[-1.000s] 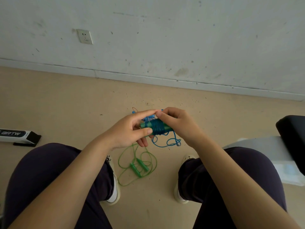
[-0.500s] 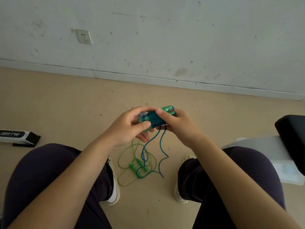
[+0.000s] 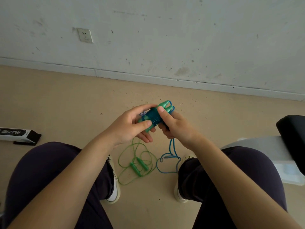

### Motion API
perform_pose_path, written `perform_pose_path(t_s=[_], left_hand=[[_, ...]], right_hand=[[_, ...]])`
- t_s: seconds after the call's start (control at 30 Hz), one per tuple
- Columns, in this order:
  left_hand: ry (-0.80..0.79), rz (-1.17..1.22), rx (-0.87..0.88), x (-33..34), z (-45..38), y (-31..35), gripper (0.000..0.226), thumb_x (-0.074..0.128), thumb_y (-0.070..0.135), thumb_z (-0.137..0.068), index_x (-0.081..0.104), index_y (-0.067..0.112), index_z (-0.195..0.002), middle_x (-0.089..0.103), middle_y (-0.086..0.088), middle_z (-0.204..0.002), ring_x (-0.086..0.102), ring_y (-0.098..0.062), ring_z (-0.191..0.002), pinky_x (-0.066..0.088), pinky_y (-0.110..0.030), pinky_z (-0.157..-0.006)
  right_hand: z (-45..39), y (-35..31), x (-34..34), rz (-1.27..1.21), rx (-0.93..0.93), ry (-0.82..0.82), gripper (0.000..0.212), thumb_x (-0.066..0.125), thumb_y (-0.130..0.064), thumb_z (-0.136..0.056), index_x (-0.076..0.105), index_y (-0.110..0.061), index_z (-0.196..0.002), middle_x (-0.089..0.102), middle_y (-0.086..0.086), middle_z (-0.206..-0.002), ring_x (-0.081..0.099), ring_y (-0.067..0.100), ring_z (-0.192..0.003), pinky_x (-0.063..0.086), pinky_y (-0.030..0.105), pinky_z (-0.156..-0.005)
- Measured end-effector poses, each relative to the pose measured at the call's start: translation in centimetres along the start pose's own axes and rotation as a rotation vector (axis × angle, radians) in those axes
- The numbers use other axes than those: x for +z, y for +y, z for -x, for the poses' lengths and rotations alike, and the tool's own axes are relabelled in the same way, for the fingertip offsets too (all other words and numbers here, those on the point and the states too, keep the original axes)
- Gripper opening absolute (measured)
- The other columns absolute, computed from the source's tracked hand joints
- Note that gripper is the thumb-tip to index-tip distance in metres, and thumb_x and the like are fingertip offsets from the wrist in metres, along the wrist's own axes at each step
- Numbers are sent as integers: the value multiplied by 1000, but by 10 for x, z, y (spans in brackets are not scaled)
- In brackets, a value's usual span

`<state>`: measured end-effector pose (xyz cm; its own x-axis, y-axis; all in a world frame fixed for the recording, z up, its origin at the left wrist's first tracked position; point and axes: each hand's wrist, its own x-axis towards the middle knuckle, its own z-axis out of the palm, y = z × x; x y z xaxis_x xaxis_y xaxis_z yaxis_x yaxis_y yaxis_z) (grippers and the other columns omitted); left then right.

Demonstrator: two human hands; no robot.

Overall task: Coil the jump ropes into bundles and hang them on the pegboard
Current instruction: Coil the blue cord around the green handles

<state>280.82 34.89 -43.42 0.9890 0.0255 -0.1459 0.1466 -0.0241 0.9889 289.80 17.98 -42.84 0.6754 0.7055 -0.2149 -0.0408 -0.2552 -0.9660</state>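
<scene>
Between my knees I hold a blue jump rope bundle [image 3: 152,116]: its two teal-green handles lie side by side with blue cord wound tightly round them. My left hand [image 3: 132,128] pinches the bundle's lower left end between thumb and fingers. My right hand [image 3: 175,128] grips the upper right part, thumb on top. The loose blue cord [image 3: 170,160] hangs from under my right hand down to the floor. A green jump rope [image 3: 138,166] lies uncoiled on the floor below my hands. No pegboard is in sight.
My two legs in dark trousers [image 3: 49,176] frame the floor patch, with a shoe [image 3: 113,194] beside each rope. A black-and-white box [image 3: 18,134] lies on the floor at left. A black seat [image 3: 293,138] and white base stand at right. A wall with a socket [image 3: 85,35] rises ahead.
The bundle has tilted, its handle tips now pointing up and right. The loose blue cord has swung from the middle to hang under my right hand, nearer my right shoe.
</scene>
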Motion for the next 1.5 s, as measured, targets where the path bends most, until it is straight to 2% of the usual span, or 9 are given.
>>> perform_pose_path(t_s=[0.13, 0.27, 0.47, 0.6, 0.8, 1.03, 1.27, 1.37, 1.5], left_hand=[[95, -13, 29, 3, -3, -1, 48, 54, 2, -100, 54, 37, -133, 67, -26, -100, 73, -38, -69, 60, -33, -62], [134, -28, 50, 4, -3, -1, 50, 53, 2, -100, 51, 31, -141, 67, -21, -100, 73, -35, -69, 61, -35, -65], [202, 53, 58, -3, -3, 2, 48, 53, 1, -100, 53, 30, -137, 70, -19, -92, 72, -30, -67, 61, -35, -64], [190, 78, 27, 1, -4, 0, 48, 54, 3, -100, 52, 30, -139, 70, -22, -94, 72, -32, -68, 62, -38, -66], [72, 320, 5, -5, -1, 2, 47, 61, 18, -89, 54, 30, -134, 71, -15, -84, 70, -28, -64, 58, -30, -59], [190, 237, -11, 1, -5, -2, 39, 54, 3, -100, 58, 30, -127, 70, -18, -85, 71, -28, -64, 60, -31, -61], [359, 76, -69, 1, -10, -5, 40, 52, 2, -101, 54, 20, -137, 69, -19, -84, 70, -24, -57, 60, -30, -57], [264, -98, -149, 0, -7, -4, 41, 54, 3, -100, 51, 14, -140, 69, -16, -84, 70, -25, -57, 60, -31, -57], [20, -300, -164, -1, -1, 3, 36, 54, 4, -100, 54, 15, -135, 68, -13, -84, 69, -25, -60, 60, -33, -59]], right_hand=[[-2, -2, 0, -15, -13, 82, 33, 53, -42, -99, 47, -13, -115, 40, -4, -60, 33, 8, -48, 29, 19, -43], [-1, -4, -1, 11, -21, 24, 27, 50, -42, -100, 61, -30, -79, 34, -9, -55, 27, 8, -47, 25, 21, -42], [-3, -7, -8, 126, -9, 85, 29, 54, -36, -100, 69, -12, -105, 37, -12, -47, 28, 9, -45, 26, 20, -42], [-2, -6, -11, 165, -11, 80, 20, 53, -26, -101, 68, -15, -93, 40, -15, -42, 28, 7, -41, 26, 20, -42], [-1, -5, -15, 129, 12, 48, 25, 47, -14, -103, 57, -12, -81, 45, 1, -58, 42, 15, -50, 38, 24, -52], [-3, -7, -18, 270, -57, 79, 20, 56, -31, -98, 66, -15, -91, 36, -14, -47, 28, 12, -48, 25, 22, -45], [0, -4, -10, 440, -106, 105, 29, 55, -28, -99, 60, -22, -71, 44, -12, -55, 38, 2, -47, 35, 22, -53], [2, -6, -9, 498, -180, 132, 28, 56, -26, -99, 62, -12, -74, 46, -17, -48, 41, 2, -45, 31, 13, -48], [3, -8, -14, 633, -284, 156, 23, 65, -25, -93, 68, -8, -77, 58, -7, -63, 49, 9, -58, 39, 24, -54]])
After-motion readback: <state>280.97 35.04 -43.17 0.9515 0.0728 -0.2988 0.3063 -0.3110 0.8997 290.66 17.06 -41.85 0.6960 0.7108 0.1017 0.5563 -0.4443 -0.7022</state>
